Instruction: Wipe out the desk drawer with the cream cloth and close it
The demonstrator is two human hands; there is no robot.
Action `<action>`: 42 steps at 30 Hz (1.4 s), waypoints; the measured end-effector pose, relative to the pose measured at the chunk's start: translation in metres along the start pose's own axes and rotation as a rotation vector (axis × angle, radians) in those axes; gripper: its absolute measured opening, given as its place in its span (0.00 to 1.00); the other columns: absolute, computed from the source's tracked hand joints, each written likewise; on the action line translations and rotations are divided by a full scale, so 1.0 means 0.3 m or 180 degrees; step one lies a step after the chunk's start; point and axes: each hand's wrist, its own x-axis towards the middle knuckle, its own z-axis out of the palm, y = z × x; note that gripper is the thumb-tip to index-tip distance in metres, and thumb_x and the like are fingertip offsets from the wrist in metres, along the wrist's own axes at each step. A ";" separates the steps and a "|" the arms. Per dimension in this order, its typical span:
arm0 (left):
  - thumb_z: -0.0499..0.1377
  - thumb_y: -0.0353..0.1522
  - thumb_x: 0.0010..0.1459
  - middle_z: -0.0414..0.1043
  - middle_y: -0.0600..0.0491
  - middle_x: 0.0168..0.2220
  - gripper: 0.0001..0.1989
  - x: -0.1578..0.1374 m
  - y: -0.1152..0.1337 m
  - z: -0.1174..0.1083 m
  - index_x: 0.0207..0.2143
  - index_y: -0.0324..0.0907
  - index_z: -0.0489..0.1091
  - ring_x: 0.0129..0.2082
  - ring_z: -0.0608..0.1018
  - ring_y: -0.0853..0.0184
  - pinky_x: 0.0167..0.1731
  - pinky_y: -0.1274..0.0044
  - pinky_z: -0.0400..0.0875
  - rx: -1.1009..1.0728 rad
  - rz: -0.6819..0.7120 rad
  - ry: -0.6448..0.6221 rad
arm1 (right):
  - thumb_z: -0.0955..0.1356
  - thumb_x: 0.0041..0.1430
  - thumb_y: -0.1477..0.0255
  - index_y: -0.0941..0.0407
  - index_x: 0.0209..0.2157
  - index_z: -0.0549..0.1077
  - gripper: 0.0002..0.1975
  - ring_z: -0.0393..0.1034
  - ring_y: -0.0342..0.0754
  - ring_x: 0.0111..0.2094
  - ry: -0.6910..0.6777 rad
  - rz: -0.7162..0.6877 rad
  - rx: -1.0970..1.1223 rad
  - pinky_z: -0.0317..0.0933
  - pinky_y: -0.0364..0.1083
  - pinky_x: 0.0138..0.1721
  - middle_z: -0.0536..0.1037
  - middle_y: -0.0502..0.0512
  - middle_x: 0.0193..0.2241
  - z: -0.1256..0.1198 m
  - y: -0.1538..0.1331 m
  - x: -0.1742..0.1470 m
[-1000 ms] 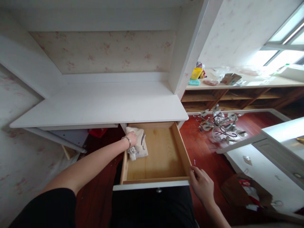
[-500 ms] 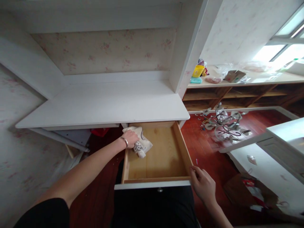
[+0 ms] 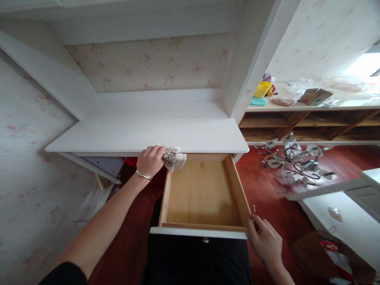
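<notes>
My left hand (image 3: 151, 160), with a silver bangle at its wrist, is closed around a white and grey patterned cloth (image 3: 173, 158). The cloth is bunched up at the drawer's back left corner, close under the desk's front edge. A wooden drawer (image 3: 204, 194) with a white front and a small round knob is pulled out toward my body, and its bare bottom shows. At the drawer's front right corner, my right hand (image 3: 265, 237) grips the side wall with thumb and bent fingers. The white desk (image 3: 166, 126) stands behind the drawer.
A chandelier (image 3: 299, 160) lies on the red wood floor (image 3: 258, 190) at the right. Behind it runs a low shelf unit (image 3: 276, 118) with a yellow container (image 3: 262, 89) and a cardboard box (image 3: 314, 96) on top. A brown bag (image 3: 311, 253) is at lower right.
My left hand has lifted the cloth from the drawer's bottom and moved it back and left to the rear corner. My right hand stays on the drawer's corner. The view has shifted slightly.
</notes>
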 end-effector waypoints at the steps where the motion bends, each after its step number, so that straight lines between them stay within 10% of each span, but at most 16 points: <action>1: 0.48 0.27 0.59 0.72 0.45 0.46 0.18 0.004 0.006 -0.004 0.49 0.45 0.69 0.48 0.70 0.55 0.43 0.68 0.61 0.0079 -0.0017 0.0071 | 0.58 0.63 0.54 0.56 0.30 0.78 0.25 0.71 0.47 0.24 -0.0044 -0.0007 -0.0007 0.59 0.43 0.26 0.77 0.54 0.22 0.000 0.003 -0.001; 10: 0.54 0.28 0.51 0.73 0.44 0.37 0.19 -0.233 0.024 0.114 0.45 0.44 0.73 0.42 0.72 0.56 0.43 0.65 0.62 -0.0134 0.0728 -0.1194 | 0.58 0.63 0.54 0.55 0.32 0.78 0.24 0.71 0.46 0.24 -0.0163 0.0113 0.0006 0.60 0.43 0.27 0.76 0.53 0.23 0.009 0.014 -0.007; 15: 0.56 0.30 0.52 0.69 0.45 0.45 0.18 -0.311 0.017 0.168 0.47 0.43 0.71 0.48 0.70 0.57 0.50 0.66 0.65 -0.0422 0.0682 -0.1160 | 0.59 0.62 0.56 0.55 0.31 0.78 0.22 0.72 0.46 0.26 -0.0111 0.0009 -0.0031 0.61 0.43 0.28 0.78 0.54 0.25 0.016 0.026 -0.007; 29: 0.50 0.22 0.55 0.64 0.47 0.59 0.25 -0.087 -0.001 0.386 0.55 0.43 0.68 0.63 0.59 0.57 0.61 0.63 0.56 -0.0522 0.0991 -0.0756 | 0.60 0.62 0.55 0.55 0.32 0.78 0.22 0.71 0.46 0.25 -0.0100 0.0146 0.0058 0.60 0.43 0.28 0.76 0.52 0.23 0.013 0.009 -0.006; 42: 0.52 0.26 0.49 0.58 0.57 0.62 0.32 -0.446 0.008 0.057 0.59 0.51 0.64 0.61 0.64 0.66 0.62 0.72 0.56 -0.1681 0.0042 -0.2615 | 0.60 0.61 0.54 0.55 0.31 0.78 0.23 0.71 0.46 0.24 0.0015 0.0132 0.0128 0.60 0.43 0.28 0.76 0.53 0.23 0.024 0.025 -0.010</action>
